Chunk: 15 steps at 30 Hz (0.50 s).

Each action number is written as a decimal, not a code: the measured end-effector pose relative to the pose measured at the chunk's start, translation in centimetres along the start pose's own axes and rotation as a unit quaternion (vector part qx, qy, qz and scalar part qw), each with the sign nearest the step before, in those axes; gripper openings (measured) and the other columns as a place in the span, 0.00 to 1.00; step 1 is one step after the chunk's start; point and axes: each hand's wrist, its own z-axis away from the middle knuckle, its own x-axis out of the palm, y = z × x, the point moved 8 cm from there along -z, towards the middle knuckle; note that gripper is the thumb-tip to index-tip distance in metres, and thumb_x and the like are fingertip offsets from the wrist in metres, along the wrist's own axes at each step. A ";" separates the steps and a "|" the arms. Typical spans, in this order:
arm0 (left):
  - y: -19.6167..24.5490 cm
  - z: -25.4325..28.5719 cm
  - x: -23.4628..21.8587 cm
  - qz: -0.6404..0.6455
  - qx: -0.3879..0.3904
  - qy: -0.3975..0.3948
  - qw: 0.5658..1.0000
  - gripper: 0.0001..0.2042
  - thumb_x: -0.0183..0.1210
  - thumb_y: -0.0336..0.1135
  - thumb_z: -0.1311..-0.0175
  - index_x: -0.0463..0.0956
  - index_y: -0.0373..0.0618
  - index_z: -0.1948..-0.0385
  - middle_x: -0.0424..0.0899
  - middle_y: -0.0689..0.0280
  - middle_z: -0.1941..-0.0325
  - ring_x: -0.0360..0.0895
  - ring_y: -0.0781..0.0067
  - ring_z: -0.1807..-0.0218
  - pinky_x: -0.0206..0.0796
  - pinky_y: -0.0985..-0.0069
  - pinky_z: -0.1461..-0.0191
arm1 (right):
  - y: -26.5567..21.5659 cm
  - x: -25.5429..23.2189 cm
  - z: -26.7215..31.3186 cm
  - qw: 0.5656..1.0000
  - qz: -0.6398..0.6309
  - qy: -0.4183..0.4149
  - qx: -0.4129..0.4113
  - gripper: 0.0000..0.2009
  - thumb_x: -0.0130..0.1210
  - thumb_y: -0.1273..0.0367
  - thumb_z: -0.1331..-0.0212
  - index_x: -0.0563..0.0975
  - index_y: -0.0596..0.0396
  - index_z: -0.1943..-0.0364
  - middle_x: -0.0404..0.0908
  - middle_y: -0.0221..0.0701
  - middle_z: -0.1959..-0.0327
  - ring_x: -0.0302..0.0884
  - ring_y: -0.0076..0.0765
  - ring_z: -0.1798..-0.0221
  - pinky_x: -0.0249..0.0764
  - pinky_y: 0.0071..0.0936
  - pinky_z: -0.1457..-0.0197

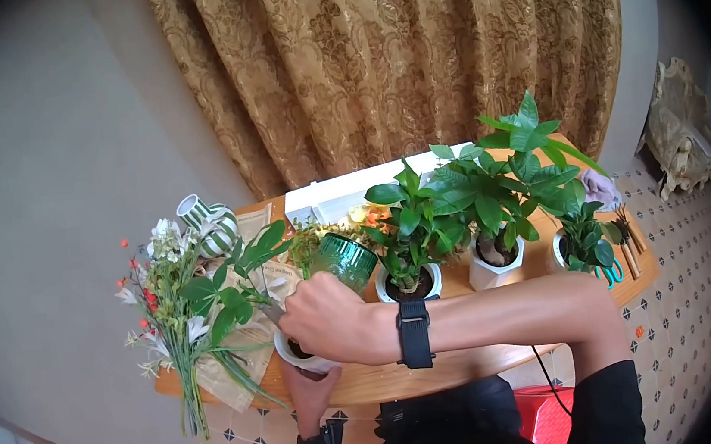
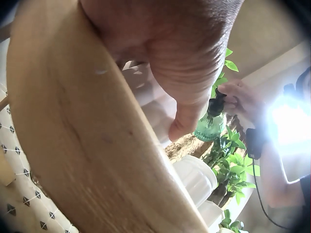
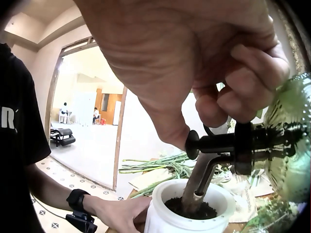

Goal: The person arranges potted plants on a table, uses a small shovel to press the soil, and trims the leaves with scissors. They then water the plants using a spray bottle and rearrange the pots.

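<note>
My right hand (image 1: 328, 318) (image 3: 194, 63) grips the black pump top of a green glass bottle (image 1: 347, 262) (image 3: 294, 145), fingers curled and thumb at the plunger's end (image 3: 193, 144). The bottle lies tilted, its thin black spout over a white pot (image 3: 223, 213) beside a thick stem (image 3: 194, 187) in dark soil (image 3: 209, 211). Leaves (image 1: 230, 304) of that plant spread to the left in the head view. Low at the table's front edge, my left hand (image 1: 311, 391) (image 2: 180, 63) (image 3: 119, 213) holds the pot's side; some of its fingers are hidden.
Flowers (image 1: 165, 242) and a striped vase (image 1: 216, 228) lie left, on paper. Right stand three potted plants (image 1: 408, 284) (image 1: 496, 268) (image 1: 581, 237), then teal scissors (image 1: 610, 273) and small tools (image 1: 630, 249). A white box (image 1: 327, 195) lies behind.
</note>
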 end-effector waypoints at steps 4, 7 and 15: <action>1.5 0.1 0.4 -0.011 -0.014 -0.008 1.000 0.54 0.76 0.27 0.56 0.47 0.35 0.26 0.61 0.55 0.27 0.62 0.62 0.27 0.54 0.64 0.23 | 0.1 0.4 0.2 1.000 -0.006 0.011 -0.002 0.07 0.63 0.65 0.51 0.84 0.52 0.79 0.84 0.34 0.79 0.85 0.39 0.72 0.74 0.35 0.73; 0.5 0.2 0.2 0.017 -0.003 -0.008 1.000 0.53 0.76 0.27 0.55 0.47 0.36 0.26 0.62 0.55 0.27 0.62 0.63 0.27 0.55 0.63 0.24 | -0.2 1.0 0.3 1.000 -0.007 0.011 -0.008 0.07 0.63 0.65 0.51 0.84 0.51 0.79 0.84 0.34 0.79 0.85 0.39 0.71 0.74 0.35 0.73; 0.7 0.2 0.1 -0.023 0.024 -0.013 0.999 0.51 0.77 0.30 0.48 0.47 0.39 0.25 0.65 0.56 0.27 0.69 0.64 0.30 0.63 0.65 0.28 | 0.2 -0.3 1.0 0.997 -0.035 0.075 -0.007 0.09 0.62 0.65 0.50 0.83 0.53 0.80 0.81 0.36 0.82 0.84 0.40 0.76 0.73 0.36 0.75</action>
